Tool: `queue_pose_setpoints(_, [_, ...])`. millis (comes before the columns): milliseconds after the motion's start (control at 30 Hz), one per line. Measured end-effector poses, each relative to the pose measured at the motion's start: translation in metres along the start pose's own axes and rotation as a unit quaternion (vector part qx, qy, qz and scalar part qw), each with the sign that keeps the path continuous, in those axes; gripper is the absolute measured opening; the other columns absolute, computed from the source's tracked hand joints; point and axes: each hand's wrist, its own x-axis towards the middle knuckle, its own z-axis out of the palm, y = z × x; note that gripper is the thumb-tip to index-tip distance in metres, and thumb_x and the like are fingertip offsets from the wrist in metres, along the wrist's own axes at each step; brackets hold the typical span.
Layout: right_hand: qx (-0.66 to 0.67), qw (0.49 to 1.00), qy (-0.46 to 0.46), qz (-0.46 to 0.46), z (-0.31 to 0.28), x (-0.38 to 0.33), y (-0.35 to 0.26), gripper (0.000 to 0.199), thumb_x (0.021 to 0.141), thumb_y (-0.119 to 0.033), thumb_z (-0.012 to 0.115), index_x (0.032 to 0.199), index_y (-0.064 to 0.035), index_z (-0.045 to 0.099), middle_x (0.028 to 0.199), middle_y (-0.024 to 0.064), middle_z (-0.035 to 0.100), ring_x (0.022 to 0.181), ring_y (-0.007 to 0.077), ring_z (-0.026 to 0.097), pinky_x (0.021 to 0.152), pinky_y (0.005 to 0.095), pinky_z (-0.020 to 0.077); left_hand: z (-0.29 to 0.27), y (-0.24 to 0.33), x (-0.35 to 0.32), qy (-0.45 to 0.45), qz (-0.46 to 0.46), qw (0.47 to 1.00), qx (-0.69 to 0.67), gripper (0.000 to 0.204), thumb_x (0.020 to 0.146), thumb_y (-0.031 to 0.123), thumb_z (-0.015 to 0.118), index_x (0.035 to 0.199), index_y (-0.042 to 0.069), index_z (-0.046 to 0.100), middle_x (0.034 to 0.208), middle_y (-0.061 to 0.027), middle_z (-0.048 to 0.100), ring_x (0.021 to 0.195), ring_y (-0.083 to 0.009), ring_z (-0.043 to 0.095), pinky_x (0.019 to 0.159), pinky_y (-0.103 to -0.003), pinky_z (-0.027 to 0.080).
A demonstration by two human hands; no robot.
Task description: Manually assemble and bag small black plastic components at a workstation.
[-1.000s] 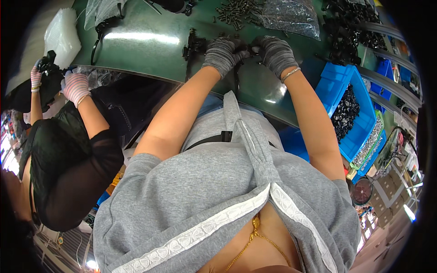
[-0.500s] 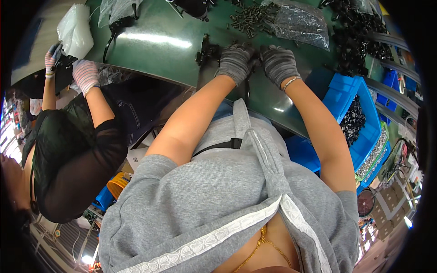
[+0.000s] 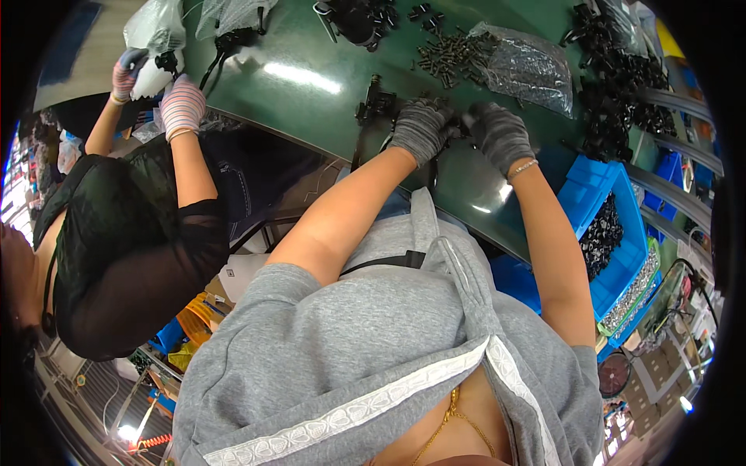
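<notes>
- Left hand [image 3: 420, 126] in a grey knit glove, curled at the near edge of the green table [image 3: 311, 101]; fingers closed toward the right hand.
- Right hand [image 3: 500, 132], same grey glove, thin bracelet at the wrist, set just beside the left; the two hands meet over a small black part [image 3: 458, 128].
- The part sits pinched between both sets of fingertips, mostly hidden by the gloves; shape cannot be made out, and which hand bears the hold is unclear.
- Black bracket piece [image 3: 371, 102] lies on the table just left of the left hand, not touched.
- Loose heap of dark screws [image 3: 451, 56] further out on the table, beside a clear plastic bag of screws [image 3: 528, 70].
- Pile of black parts [image 3: 614, 78] at the right end of the table, well apart from the hands.
- Blue bin [image 3: 614, 233] below the table edge to the right, dark parts inside.
- A co-worker to the left, in a black top; their striped-gloved hand [image 3: 181, 105] is near the table edge, the other hand [image 3: 124, 74] at a white plastic bag [image 3: 155, 31].
</notes>
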Motion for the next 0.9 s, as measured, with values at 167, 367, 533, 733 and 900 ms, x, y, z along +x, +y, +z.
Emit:
queue_pose_setpoints(167, [-0.061, 0.993, -0.081, -0.052, -0.009, 0.000, -0.005, 0.018, 0.085, -0.017, 0.059, 0.102, -0.0154, 0.063, 0.097, 0.0137, 0.065, 0.095, 0.0329, 0.064, 0.079, 0.0444, 0.0488, 0.013, -0.006, 0.006, 0.004, -0.004, 1.000, 0.017, 0.045, 0.085, 0.046, 0.063, 0.113, 0.011, 0.066, 0.117, -0.0154, 0.063, 0.114, -0.0322, 0.057, 0.099, -0.045, 0.042])
queue_pose_setpoints(367, [-0.090, 0.991, -0.091, -0.030, -0.005, -0.004, -0.012, 0.021, 0.083, -0.016, 0.059, 0.105, -0.0161, 0.061, 0.100, 0.0100, 0.066, 0.101, 0.0301, 0.063, 0.082, 0.0419, 0.0494, 0.010, -0.002, 0.004, 0.056, 0.015, 0.998, 0.006, 0.042, 0.083, 0.042, 0.066, 0.111, 0.011, 0.066, 0.115, -0.0160, 0.064, 0.110, -0.0338, 0.059, 0.097, -0.045, 0.044])
queue_pose_setpoints(533, [-0.078, 0.993, -0.084, -0.013, 0.004, -0.003, -0.016, 0.019, 0.091, -0.024, 0.052, 0.104, -0.0142, 0.061, 0.096, 0.0142, 0.067, 0.089, 0.0323, 0.066, 0.071, 0.0454, 0.0507, 0.019, -0.010, 0.005, 0.093, 0.043, 0.994, -0.021, 0.042, 0.082, 0.041, 0.067, 0.112, 0.013, 0.066, 0.117, -0.0155, 0.063, 0.109, -0.0350, 0.059, 0.096, -0.046, 0.045])
queue_pose_setpoints(733, [0.033, 0.962, -0.202, 0.178, 0.004, 0.021, 0.004, 0.045, 0.099, -0.043, 0.042, 0.102, -0.0106, 0.073, 0.104, 0.0177, 0.070, 0.099, 0.0350, 0.067, 0.088, 0.0432, 0.0517, 0.011, -0.006, 0.001, 0.086, 0.047, 0.995, -0.005, 0.042, 0.083, 0.044, 0.066, 0.113, 0.015, 0.066, 0.120, -0.0157, 0.063, 0.114, -0.0366, 0.057, 0.098, -0.047, 0.044])
queue_pose_setpoints(900, [0.101, 0.939, -0.122, 0.306, 0.013, 0.002, 0.069, 0.040, 0.093, -0.045, 0.053, 0.113, -0.0141, 0.070, 0.117, 0.0146, 0.066, 0.107, 0.0331, 0.064, 0.093, 0.0434, 0.0499, 0.008, -0.006, 0.000, 0.039, 0.016, 0.999, -0.021, 0.046, 0.084, 0.048, 0.064, 0.118, 0.017, 0.066, 0.124, -0.0190, 0.062, 0.122, -0.0376, 0.053, 0.101, -0.048, 0.041])
